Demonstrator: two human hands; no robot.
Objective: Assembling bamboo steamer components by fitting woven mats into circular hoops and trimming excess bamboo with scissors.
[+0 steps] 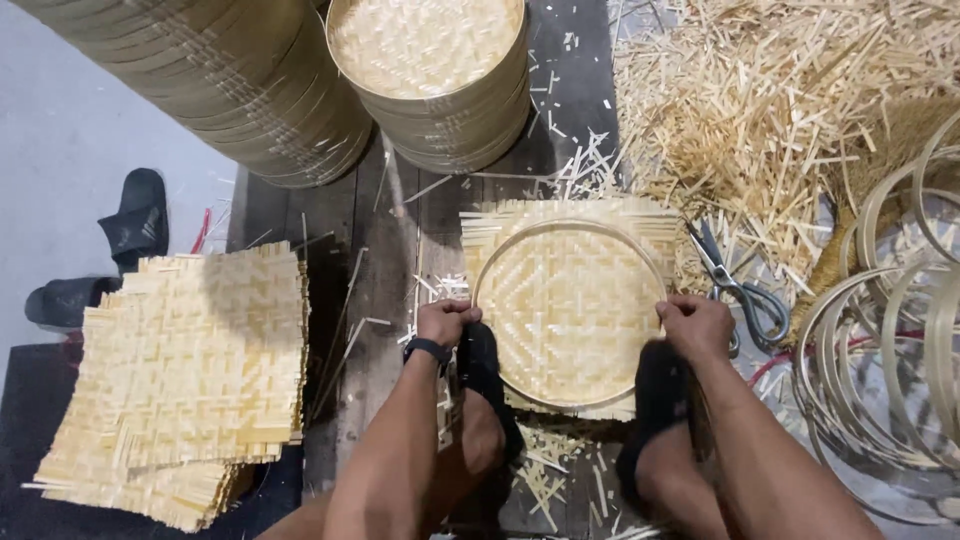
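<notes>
— What are the hands doing?
— The left hand [446, 322] and right hand [695, 326] are gripping opposite sides of a hoop [500, 252], pressing it onto a woven mat [570, 300]. Both are closed on the rim, well apart.

— Where is the mat lying?
— It is resting on dark planks [390, 250], between the person's sandalled feet.

— And around it?
— Scissors [740, 285] are lying just right of the mat, beside loose hoops [880, 360]. Square mats [190, 370] are piling up at left; finished trays [440, 80] are standing beyond, offcuts [780, 110] heaped top right.
</notes>
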